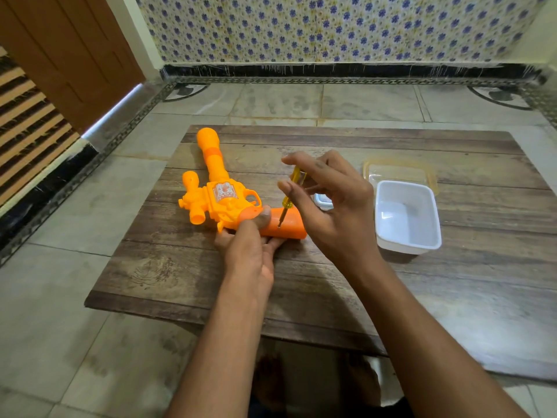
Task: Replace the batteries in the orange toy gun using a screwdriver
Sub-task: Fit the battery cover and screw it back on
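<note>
Toy gun point(217, 194) lies flat at centre frame on the wooden bench point(331, 282), barrel toward upper left, grip toward the right. Left hand point(250, 245) pins it at the grip, thumb on top. Right hand point(328, 200) pinches the yellow-handled screwdriver point(294, 188), other fingers spread, tip planted on the grip. Hollow plastic: probably light, stiff, slick, likely to skate under torque; best held near the grip. White tub point(407, 218) sits to the right.
</note>
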`<act>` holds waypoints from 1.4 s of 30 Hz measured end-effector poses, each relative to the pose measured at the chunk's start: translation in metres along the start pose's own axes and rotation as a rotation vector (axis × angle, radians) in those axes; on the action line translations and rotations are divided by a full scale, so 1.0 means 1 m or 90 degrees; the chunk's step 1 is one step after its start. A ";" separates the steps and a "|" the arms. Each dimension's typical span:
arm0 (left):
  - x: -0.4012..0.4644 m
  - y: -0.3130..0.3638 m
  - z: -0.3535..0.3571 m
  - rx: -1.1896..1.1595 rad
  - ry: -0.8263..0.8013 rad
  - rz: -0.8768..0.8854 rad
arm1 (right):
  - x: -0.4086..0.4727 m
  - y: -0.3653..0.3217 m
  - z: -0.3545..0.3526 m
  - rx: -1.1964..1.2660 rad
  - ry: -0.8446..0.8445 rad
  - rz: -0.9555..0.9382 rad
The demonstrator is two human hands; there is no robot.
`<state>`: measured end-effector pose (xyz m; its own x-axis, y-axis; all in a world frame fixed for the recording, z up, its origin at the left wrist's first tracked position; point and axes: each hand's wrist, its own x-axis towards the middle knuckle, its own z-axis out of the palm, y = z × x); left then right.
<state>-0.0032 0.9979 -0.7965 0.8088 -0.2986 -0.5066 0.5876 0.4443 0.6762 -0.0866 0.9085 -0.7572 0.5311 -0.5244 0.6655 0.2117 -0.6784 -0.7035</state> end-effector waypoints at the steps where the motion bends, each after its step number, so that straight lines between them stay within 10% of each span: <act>1: 0.000 0.000 0.000 -0.002 -0.004 0.001 | -0.001 0.000 0.000 0.012 -0.006 -0.003; 42: 0.000 0.002 0.000 0.011 -0.006 0.003 | 0.001 0.001 0.000 0.077 -0.020 0.020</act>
<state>-0.0019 0.9991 -0.7953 0.8118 -0.3051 -0.4979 0.5839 0.4316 0.6876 -0.0860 0.9073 -0.7575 0.5638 -0.5263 0.6365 0.2912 -0.5944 -0.7496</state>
